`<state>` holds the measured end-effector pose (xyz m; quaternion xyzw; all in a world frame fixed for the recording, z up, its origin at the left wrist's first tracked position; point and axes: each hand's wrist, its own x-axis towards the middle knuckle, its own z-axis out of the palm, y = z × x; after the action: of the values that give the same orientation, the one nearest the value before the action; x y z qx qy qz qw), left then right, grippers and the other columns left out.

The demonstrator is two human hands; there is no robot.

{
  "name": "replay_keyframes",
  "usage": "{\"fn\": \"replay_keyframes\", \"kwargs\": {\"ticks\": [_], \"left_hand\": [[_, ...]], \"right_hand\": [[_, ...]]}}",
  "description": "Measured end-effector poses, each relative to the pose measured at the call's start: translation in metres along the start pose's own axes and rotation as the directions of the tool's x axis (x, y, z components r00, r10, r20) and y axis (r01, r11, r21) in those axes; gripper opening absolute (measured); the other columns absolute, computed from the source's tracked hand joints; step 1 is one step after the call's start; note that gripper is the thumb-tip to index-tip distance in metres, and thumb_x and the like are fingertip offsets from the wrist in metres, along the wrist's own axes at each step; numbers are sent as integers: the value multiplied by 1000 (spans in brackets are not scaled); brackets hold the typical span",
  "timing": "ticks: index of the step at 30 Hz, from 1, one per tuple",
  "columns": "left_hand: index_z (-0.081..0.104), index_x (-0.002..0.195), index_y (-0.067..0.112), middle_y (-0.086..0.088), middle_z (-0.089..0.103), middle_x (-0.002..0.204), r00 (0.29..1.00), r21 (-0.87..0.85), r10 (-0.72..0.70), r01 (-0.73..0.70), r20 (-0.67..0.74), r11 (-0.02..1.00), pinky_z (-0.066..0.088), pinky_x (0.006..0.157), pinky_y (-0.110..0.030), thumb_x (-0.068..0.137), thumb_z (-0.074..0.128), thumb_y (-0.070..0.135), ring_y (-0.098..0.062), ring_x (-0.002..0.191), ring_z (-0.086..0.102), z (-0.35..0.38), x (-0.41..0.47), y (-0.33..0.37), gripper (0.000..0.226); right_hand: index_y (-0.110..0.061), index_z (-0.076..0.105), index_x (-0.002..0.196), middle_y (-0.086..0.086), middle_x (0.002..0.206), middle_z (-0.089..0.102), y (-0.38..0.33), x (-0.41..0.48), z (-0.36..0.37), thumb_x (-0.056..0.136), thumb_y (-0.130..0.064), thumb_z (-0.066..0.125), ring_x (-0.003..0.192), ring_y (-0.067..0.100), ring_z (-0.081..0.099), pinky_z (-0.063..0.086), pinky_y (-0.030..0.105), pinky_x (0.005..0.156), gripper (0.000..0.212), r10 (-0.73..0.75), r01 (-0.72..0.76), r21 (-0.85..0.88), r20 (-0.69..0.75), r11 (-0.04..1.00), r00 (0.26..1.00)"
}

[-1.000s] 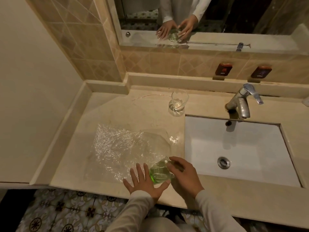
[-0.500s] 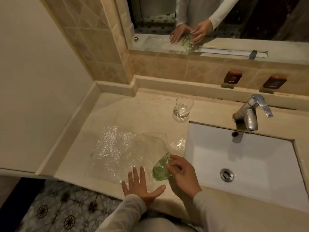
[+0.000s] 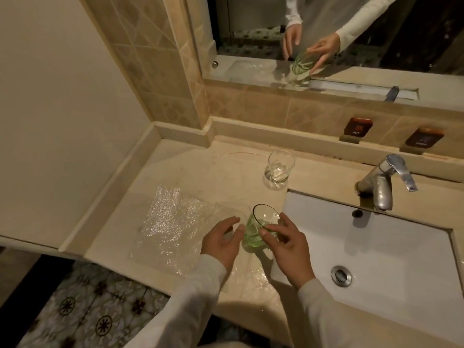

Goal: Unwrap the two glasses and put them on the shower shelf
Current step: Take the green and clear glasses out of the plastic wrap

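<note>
A green-tinted glass (image 3: 257, 227) is tilted just above the beige counter (image 3: 200, 172), its mouth facing up and away. My right hand (image 3: 286, 244) grips it by the rim and side. My left hand (image 3: 222, 238) hovers beside it with fingers spread, thumb close to the glass wall, holding nothing. A clear glass (image 3: 279, 169) stands upright farther back on the counter, unwrapped. Flattened bubble wrap (image 3: 173, 222) lies on the counter to the left of my hands.
A white sink basin (image 3: 391, 247) with a chrome faucet (image 3: 384, 183) lies to the right. A mirror (image 3: 326, 33) on the tiled wall reflects my hands. The counter's front edge drops to a patterned floor (image 3: 88, 310).
The green glass has come out of the bubble wrap and been lifted from lying on its side toward upright. My left hand lifted off the wrap. The camera moved closer.
</note>
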<state>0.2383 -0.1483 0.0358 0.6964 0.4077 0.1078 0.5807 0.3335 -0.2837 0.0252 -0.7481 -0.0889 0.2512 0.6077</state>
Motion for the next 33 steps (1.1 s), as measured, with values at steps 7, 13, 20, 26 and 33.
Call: {"fn": "replay_keyframes", "kwargs": {"ticks": [7,13,20,26,33], "left_hand": [[75,106,33,1,74,112,994,-113,-47,58,98,992,52,100,-40,99,55,43,-15,107,67,0,35,39,24],[71,86,58,7,73,111,985,-119,-41,61,167,991,50,101,-49,81,38,75,-19,110,66,-23,73,54,38],[65,109,47,7,65,123,960,-150,-77,121,270,981,54,87,-37,98,29,63,-16,111,62,-47,131,67,42],[63,112,47,8,67,118,919,-110,-128,180,374,977,52,76,-31,96,21,70,-12,104,62,-53,188,72,51],[63,88,56,5,67,126,889,20,-216,227,404,974,42,109,-51,59,19,96,-23,117,62,-28,239,69,66]], "right_hand": [[-23,84,95,1,149,54,-21,16,17,81,-17,86,137,15,51,46,44,113,15,-65,65,35,7,997,998],[-26,82,92,-2,152,49,-49,43,44,82,-16,86,137,17,51,50,38,106,15,-134,133,-52,-18,990,991],[-25,77,89,-4,143,49,-68,83,80,77,-16,89,139,11,43,49,31,99,19,-181,161,-164,-118,973,976],[-23,65,93,-2,128,50,-71,125,102,70,-16,93,124,11,48,49,34,103,37,-187,132,-292,-168,947,968],[-24,54,96,-3,116,49,-65,168,110,67,-22,93,102,10,47,31,1,80,48,-175,25,-510,-248,860,953]]}}
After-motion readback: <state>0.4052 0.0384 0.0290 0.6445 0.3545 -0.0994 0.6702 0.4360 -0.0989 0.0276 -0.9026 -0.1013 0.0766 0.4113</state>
